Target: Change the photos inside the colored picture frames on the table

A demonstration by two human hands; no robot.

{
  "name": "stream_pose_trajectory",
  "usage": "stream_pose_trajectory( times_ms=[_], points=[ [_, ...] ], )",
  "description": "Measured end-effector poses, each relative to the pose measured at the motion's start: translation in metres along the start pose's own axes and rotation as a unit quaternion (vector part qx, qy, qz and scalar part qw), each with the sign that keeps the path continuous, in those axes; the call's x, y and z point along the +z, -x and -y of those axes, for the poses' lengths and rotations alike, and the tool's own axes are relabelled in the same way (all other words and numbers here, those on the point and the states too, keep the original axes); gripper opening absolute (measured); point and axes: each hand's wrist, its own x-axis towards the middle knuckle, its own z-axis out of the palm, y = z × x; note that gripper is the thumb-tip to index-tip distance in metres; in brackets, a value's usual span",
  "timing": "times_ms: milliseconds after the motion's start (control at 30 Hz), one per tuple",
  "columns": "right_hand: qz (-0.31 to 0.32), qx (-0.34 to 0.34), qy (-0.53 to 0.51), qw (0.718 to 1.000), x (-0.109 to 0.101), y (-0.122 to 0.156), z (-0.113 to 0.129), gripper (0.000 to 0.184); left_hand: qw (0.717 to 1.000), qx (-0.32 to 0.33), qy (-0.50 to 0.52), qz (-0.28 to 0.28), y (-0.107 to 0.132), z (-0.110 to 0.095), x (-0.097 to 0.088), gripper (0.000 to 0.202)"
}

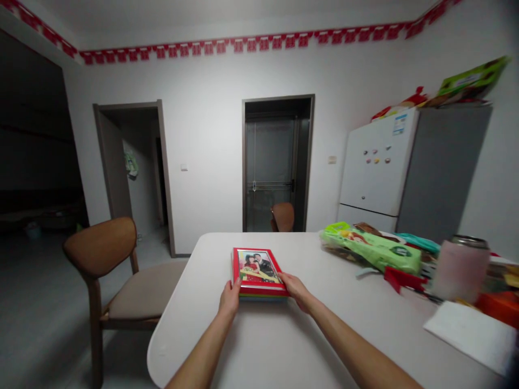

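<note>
A red picture frame (259, 289) with a photo of two people in it lies over the white table (194, 324). Below its front edge, green and blue edges show, like more layers stacked under it; I cannot tell whether they are separate pieces. My left hand (230, 296) grips the near left corner, thumb on top. On the right side, my right hand (297, 289) holds the near right edge with its fingers closed. The undersides of the fingers are hidden. Whether the stack rests on the tabletop or is slightly raised, I cannot tell.
At the table's right lie a green packet (377, 251), a pink jar or bottle (461, 270), white tissue paper (472, 332) and red wrappers. A wooden chair (101, 246) stands at the left, another chair (283, 216) beyond the far edge. A fridge (373, 167) stands back right.
</note>
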Motion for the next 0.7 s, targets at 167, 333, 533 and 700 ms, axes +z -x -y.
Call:
stream_pose_trajectory(
  times_ms=[167,333,533,700],
  points=[
    [-0.09,-0.028,0.023,0.995,-0.01,0.007,0.01,0.05,0.994,0.033,0.076,-0.074,0.002,-0.017,-0.012,0.052],
    [-0.015,-0.214,-0.241,0.947,-0.01,0.08,0.077,0.069,0.976,0.132,0.175,-0.013,0.053,-0.079,-0.002,0.063],
    [0.127,-0.274,-0.444,0.843,-0.021,0.164,0.135,0.07,0.832,0.265,0.403,0.273,0.13,-0.133,0.002,0.078],
    [0.129,-0.243,-0.46,0.844,-0.024,0.166,0.125,0.064,0.837,0.235,0.421,0.258,0.131,-0.122,0.005,0.075]
  ],
)
